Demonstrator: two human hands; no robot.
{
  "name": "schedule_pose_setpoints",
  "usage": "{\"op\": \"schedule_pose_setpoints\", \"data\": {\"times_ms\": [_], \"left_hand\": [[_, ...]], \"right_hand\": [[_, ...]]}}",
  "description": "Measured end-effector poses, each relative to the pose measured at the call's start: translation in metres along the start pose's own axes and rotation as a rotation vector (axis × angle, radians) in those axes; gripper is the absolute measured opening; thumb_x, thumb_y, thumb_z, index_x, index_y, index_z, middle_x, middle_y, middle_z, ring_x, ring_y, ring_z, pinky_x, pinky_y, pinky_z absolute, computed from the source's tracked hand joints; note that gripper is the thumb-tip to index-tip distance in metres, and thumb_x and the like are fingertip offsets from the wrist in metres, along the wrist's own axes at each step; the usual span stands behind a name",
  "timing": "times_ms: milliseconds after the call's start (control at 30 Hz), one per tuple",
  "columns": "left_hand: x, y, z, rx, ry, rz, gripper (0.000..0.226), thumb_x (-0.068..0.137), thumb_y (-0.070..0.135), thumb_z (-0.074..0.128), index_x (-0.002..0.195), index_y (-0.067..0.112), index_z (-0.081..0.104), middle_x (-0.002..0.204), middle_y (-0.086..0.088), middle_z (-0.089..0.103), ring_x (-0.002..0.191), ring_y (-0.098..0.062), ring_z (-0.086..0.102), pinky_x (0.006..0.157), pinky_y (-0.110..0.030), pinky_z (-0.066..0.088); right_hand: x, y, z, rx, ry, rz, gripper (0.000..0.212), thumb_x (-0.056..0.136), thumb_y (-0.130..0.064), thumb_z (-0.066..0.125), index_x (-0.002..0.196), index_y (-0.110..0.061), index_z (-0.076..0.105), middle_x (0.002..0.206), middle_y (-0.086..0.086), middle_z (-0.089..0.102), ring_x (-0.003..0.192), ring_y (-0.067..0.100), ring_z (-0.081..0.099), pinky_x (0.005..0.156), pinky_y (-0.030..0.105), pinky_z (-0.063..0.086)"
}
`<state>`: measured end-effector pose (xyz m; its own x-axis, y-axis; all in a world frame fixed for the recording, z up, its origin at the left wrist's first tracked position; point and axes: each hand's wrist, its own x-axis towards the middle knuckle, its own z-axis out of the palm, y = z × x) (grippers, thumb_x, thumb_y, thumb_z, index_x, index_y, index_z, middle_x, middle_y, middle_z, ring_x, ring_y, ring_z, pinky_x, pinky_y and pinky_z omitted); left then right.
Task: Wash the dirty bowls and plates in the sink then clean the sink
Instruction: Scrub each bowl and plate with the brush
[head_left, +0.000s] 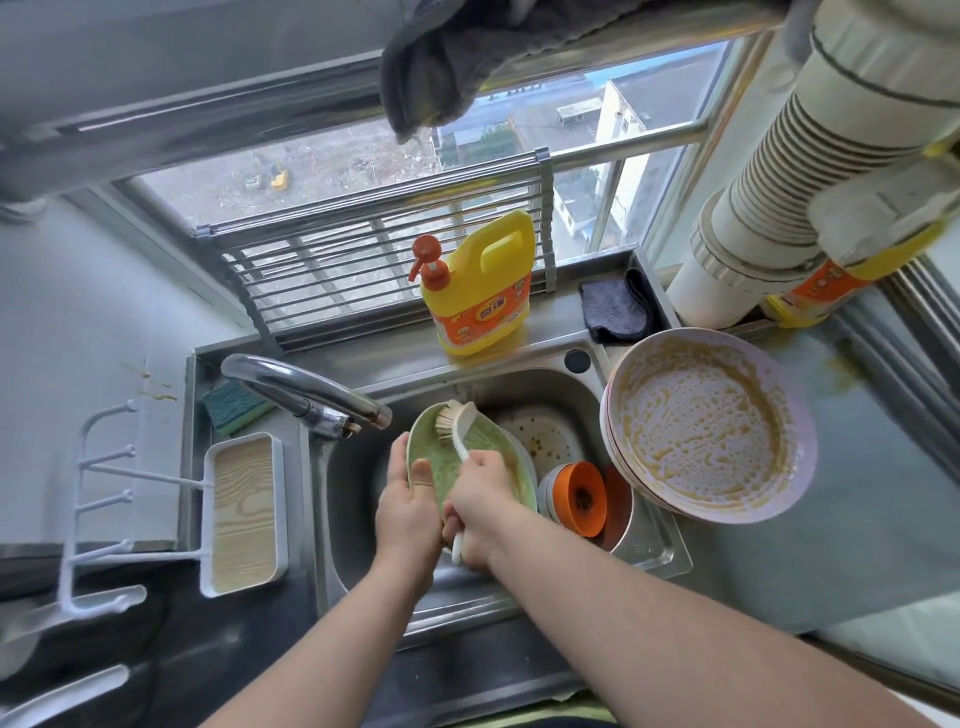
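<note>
Scrubbing step, green plate (470, 467) tilted over sink (363, 499) centre. Left hand (408, 506) grips its 9 o'clock rim; right hand (480, 512) clasps brush (457, 421), bristles at plate's 12 o'clock. Next, likely: rinse under tap (306, 387); dirty bowls (711, 421) wait at 3 o'clock.

Yellow detergent jug (480, 291) by the window, grey cloth (613, 310) beside it, perhaps a sponge (235, 410) left.

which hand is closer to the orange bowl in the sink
Right. The right hand, gripping the dish brush, is just left of the orange bowl. The left hand holds the green plate on its far side, further left.
</note>
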<state>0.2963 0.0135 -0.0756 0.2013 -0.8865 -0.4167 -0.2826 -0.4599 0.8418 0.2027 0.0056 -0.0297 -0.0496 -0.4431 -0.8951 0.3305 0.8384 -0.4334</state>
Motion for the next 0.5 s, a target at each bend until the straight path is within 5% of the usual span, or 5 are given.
{"op": "schedule_pose_setpoints", "data": {"times_ms": [133,267,367,500], "left_hand": [[0.023,0.002,-0.015,-0.124,0.160,-0.111,0.038,0.113,0.042,0.033,0.151,0.039,0.040,0.119,-0.001,0.065,0.098,-0.021,0.066,0.081,-0.038,0.055],[0.040,-0.012,-0.042,-0.102,0.211,-0.156,0.037,0.115,0.034,0.033,0.149,0.043,0.045,0.134,-0.003,0.063,0.121,-0.026,0.063,0.106,-0.048,0.052],[0.038,-0.011,-0.055,-0.114,0.232,-0.187,0.039,0.116,0.030,0.033,0.150,0.027,0.051,0.135,-0.004,0.062,0.126,-0.026,0.060,0.112,-0.043,0.046],[0.034,-0.006,-0.054,-0.069,0.174,-0.217,0.035,0.116,0.033,0.034,0.140,0.025,0.058,0.131,-0.003,0.066,0.117,-0.021,0.062,0.108,-0.042,0.048]], "right_hand": [[-0.029,0.026,-0.020,-0.382,-0.264,-0.026,0.025,0.107,-0.033,0.028,0.118,-0.037,0.051,0.069,0.005,0.044,0.038,0.010,0.034,0.041,0.015,0.025],[-0.031,0.032,-0.075,-0.835,-0.338,-0.190,0.021,0.108,-0.041,0.035,0.118,-0.041,0.052,0.075,0.004,0.054,0.050,0.018,0.048,0.043,0.025,0.041],[-0.019,0.025,-0.114,-1.222,-0.251,-0.347,0.021,0.107,-0.049,0.039,0.123,-0.047,0.050,0.107,0.004,0.070,0.093,0.027,0.067,0.083,0.041,0.057],[0.003,0.013,-0.135,-1.248,0.040,-0.415,0.021,0.109,-0.047,0.032,0.125,-0.045,0.046,0.097,0.006,0.069,0.085,0.033,0.066,0.077,0.047,0.058]]}}
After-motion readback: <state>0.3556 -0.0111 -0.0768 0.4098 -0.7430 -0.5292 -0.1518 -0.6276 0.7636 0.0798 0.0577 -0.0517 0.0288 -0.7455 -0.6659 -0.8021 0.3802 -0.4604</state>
